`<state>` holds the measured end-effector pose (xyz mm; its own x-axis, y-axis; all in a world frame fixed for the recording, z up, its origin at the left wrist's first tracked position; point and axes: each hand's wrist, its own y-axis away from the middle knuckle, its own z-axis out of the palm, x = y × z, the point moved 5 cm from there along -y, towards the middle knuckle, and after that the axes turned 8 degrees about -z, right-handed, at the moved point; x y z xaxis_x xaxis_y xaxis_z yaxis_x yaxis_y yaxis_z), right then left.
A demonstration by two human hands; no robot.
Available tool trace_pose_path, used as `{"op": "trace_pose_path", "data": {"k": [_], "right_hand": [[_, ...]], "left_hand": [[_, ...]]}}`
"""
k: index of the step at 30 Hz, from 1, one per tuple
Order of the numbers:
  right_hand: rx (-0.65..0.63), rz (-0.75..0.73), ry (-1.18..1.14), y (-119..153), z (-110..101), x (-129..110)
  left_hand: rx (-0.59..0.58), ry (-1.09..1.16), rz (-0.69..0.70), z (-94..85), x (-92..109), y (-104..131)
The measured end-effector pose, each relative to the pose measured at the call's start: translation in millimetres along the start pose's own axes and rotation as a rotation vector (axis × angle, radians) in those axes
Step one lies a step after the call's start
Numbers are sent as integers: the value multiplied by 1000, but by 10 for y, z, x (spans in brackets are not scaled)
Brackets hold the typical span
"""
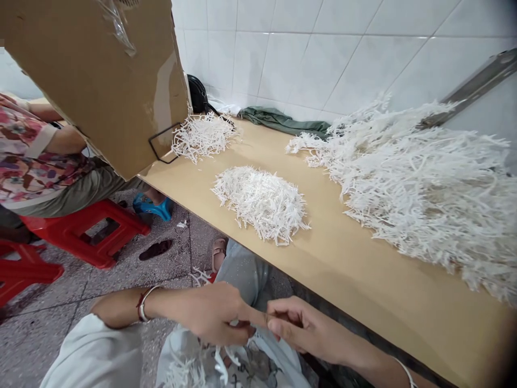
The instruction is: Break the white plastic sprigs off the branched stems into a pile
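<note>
Over my lap my two hands meet. My left hand [216, 312], coming from the left with bracelets at the wrist, has its fingers curled under and its index finger stretched toward the other hand. My right hand [305, 326] is closed, with thumb and fingers pinched around the tip of that index finger. Anything small between them is hidden. Just below my left hand hang or lie some white branching strands [221, 364]; I cannot tell whether it holds them. More white strands [183, 372] rest on my lap.
On the tan table [258, 134] lie a heap of short white pieces [262, 205], a smaller strand pile [205, 134] and a large branching heap [428, 199]. A cardboard panel [113, 81] stands left. Beyond it, a person in a floral top [24, 151] sits on a red stool [89, 231].
</note>
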<state>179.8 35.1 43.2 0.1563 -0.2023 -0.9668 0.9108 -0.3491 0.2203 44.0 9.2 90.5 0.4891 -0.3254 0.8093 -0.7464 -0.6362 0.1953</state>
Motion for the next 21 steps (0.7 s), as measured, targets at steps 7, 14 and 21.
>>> {"op": "trace_pose_path", "data": {"k": [7, 14, 21], "right_hand": [[45, 2, 79, -44, -32, 70], [50, 17, -75, 59, -35, -163], [-63, -3, -173, 130, -7, -330]], "left_hand": [[43, -60, 25, 116, -25, -34], [4, 11, 14, -69, 133, -42], [-131, 119, 3, -74, 109, -18]]}}
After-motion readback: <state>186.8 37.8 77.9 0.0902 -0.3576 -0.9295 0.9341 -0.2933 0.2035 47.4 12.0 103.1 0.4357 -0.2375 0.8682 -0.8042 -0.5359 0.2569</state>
